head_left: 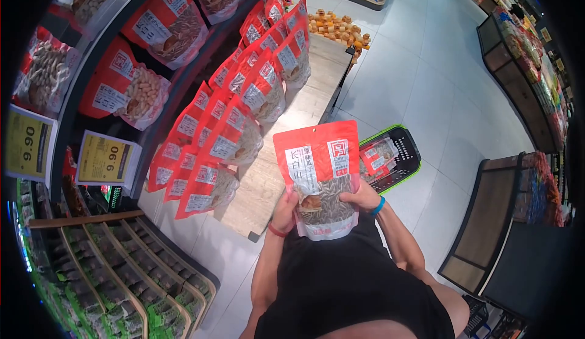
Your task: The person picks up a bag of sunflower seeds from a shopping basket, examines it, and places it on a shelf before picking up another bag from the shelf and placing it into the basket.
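Observation:
A red-topped bag of sunflower seeds (317, 174) is held upright in front of my body, its printed front and clear window facing me. My left hand (284, 212), with a red band at the wrist, grips its left edge. On the opposite edge, my right hand (364, 197) is closed with the thumb over the front; a blue band circles that wrist. The fingers behind the bag are hidden. Beyond my right hand, a black shopping basket (409, 156) with a green rim stands on the floor with red-and-clear packages inside.
Rows of similar red bags (231, 133) stand on a wooden display table (247, 202) to the left. Shelves behind carry more bags and yellow price tags (106, 159). A slatted rack (116, 266) of green packets is at lower left. Display bins (481, 217) line the right side of the tiled floor.

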### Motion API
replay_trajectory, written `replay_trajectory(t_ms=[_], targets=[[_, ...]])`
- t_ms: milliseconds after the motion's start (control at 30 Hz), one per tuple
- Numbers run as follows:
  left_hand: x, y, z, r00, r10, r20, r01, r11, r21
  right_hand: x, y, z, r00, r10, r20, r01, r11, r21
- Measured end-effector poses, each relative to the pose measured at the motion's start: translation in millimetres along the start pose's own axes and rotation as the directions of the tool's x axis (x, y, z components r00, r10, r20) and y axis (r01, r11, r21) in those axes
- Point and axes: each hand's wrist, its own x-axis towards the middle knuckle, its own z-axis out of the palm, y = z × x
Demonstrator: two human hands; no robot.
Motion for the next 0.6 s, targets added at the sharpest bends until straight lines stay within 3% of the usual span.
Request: replay_trajectory(t_ms=[67,167,267,433,600], targets=[[10.1,11.4,2.3,0.999,0.022,-0.048,-0.026,0.997,-0.069,4.1,-8.3,0.8,1.0,0.016,0.019,-0.015,0.999,-0.043],[25.1,35.2,8.4,0.948,0.248,-0.2,-0.262,0.964,-0.046,13.7,-10.8,-3.1,0.996,0.063,0.059,-0.059,0.996,-0.068],[35.8,41.7,-3.5,0.95,0.263,-0.167,-0.258,0.965,0.052,25.0,-17.5,-8.9,0.991,0.091,0.103,-0.087,0.995,-0.042],[56.7,52.0,8.2,0.898,0.355,-0.261,-0.342,0.935,0.097,54.6,-30.7,-25.9,0.976,0.138,0.169,-0.131,0.99,-0.051],[96.1,56.0,15.7,0.849,0.365,-0.383,-0.419,0.906,-0.066,97.5,-59.2,-53.8,0.961,0.147,0.233,-0.128,0.987,-0.094]])
